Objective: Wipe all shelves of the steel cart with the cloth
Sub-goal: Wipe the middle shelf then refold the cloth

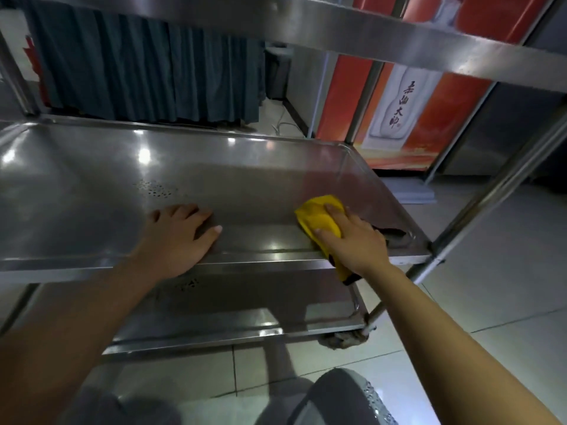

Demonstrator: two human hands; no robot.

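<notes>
On the middle shelf (92,179) of the steel cart (478,210), near its front right corner, the right hand (352,237) is pressed flat on a bunched yellow cloth (317,217), fingers spread over it, with a tail of cloth hanging over the shelf's front lip. The left hand (181,237) is planted palm-down and empty at the front edge, about mid-shelf, looks like it's just bracing. Thing to notice: the shelf's long axis runs left to right, and nearly all its bare steel lies to the left of the cloth and toward the back rim. So I'd guess the next sweep goes leftward along the shelf, and the bracing hand sits right in that path. The bottom shelf (245,311) is below, the top shelf (337,29) overhead.
</notes>
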